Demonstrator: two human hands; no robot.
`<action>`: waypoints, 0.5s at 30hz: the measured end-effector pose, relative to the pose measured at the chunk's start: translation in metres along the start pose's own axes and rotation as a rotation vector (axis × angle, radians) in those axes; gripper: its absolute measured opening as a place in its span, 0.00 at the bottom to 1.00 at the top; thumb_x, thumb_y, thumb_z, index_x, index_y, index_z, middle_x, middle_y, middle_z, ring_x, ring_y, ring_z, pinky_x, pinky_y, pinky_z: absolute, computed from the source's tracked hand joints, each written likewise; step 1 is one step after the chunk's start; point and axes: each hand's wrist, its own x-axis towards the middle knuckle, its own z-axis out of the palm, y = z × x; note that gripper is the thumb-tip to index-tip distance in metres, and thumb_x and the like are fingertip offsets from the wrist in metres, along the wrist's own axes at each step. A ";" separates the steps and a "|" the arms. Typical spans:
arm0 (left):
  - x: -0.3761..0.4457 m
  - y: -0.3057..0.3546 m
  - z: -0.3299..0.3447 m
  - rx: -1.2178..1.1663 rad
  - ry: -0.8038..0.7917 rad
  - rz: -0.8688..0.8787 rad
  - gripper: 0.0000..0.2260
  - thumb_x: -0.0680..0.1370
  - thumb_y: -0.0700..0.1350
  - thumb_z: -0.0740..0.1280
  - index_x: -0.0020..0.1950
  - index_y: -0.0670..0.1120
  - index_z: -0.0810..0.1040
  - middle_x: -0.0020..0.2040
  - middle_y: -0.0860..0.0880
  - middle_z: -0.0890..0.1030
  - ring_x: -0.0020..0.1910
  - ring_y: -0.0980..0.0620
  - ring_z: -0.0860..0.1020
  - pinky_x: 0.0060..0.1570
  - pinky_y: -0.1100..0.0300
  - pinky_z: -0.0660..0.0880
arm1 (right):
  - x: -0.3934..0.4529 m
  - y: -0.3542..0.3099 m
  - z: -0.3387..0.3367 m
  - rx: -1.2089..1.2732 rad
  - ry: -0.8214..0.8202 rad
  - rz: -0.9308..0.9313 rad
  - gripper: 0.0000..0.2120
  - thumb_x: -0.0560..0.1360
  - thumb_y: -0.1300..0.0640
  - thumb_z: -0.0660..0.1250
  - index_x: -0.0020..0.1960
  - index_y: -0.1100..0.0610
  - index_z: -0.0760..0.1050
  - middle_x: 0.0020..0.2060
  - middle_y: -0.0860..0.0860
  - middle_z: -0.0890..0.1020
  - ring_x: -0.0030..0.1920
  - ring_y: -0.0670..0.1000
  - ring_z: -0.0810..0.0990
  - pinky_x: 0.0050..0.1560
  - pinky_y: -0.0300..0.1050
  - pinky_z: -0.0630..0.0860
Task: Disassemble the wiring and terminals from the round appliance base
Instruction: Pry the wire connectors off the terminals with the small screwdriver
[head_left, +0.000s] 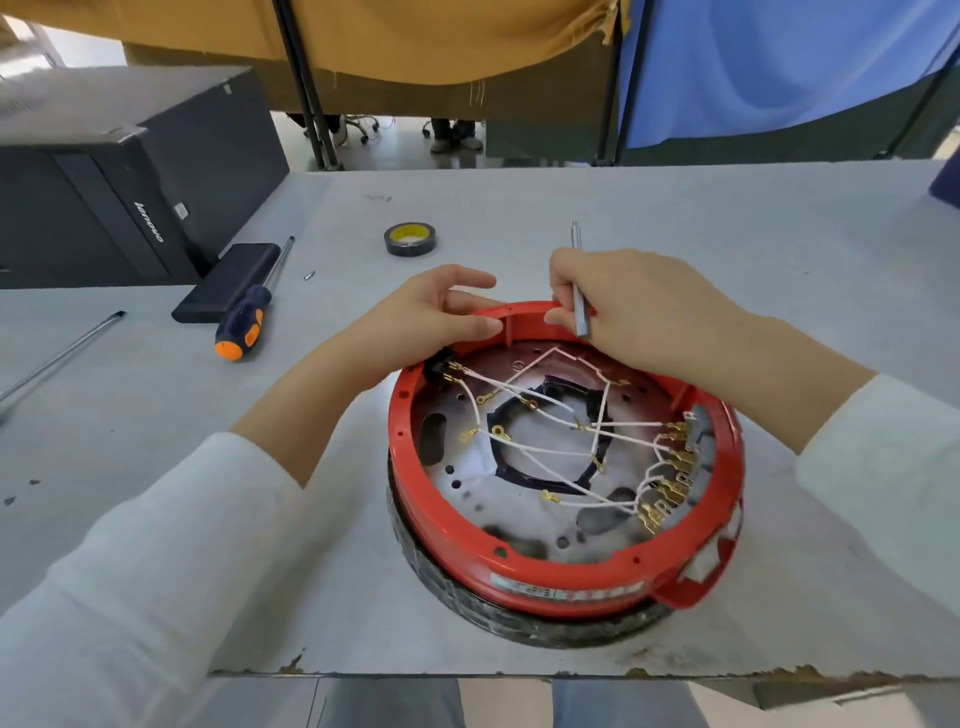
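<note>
At table (675, 218) centre, near front edge: red base (566, 571) lying open side up on black ring (519, 623). Inside, white wires (550, 447) crossing metal plate (467, 499), ending in brass terminals (670, 483) clustered along right inner wall. Label strip on base front wall showing blurred, illegible print.

At far rim: left hand (431, 322) gripping rim, thumb inside wall, fingers curling over outside. Right hand (623, 312) pinching a thin metal bit (578, 291) between thumb and fingers, shaft standing nearly upright, lower end just above rim.

At left: screwdriver (247, 322) with blue-and-orange handle lying against flat black box (228, 280); bare metal rod (62, 353) lying further left. Black computer case (119, 171) reading "lenovo" on front panel. Behind hands: tape roll (410, 239) lying flat, yellow core showing.
</note>
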 end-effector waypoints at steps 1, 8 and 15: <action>-0.002 0.000 0.000 0.043 0.036 0.015 0.16 0.76 0.43 0.69 0.63 0.50 0.72 0.54 0.54 0.83 0.51 0.57 0.81 0.55 0.63 0.75 | 0.002 0.003 0.002 -0.036 0.022 -0.010 0.13 0.78 0.48 0.64 0.40 0.46 0.60 0.33 0.44 0.71 0.37 0.52 0.72 0.32 0.45 0.61; -0.029 -0.006 0.005 0.051 0.192 -0.002 0.10 0.81 0.49 0.60 0.60 0.54 0.77 0.54 0.61 0.81 0.50 0.68 0.77 0.49 0.74 0.71 | 0.004 0.007 -0.001 -0.131 0.024 0.109 0.15 0.74 0.51 0.69 0.40 0.49 0.62 0.31 0.45 0.65 0.35 0.53 0.67 0.29 0.42 0.54; -0.024 -0.009 0.022 -0.024 0.117 0.010 0.14 0.83 0.46 0.56 0.55 0.47 0.81 0.55 0.42 0.82 0.57 0.40 0.77 0.64 0.45 0.69 | -0.003 -0.002 -0.011 0.102 0.157 0.073 0.22 0.77 0.34 0.49 0.44 0.51 0.69 0.31 0.49 0.78 0.37 0.50 0.76 0.37 0.46 0.70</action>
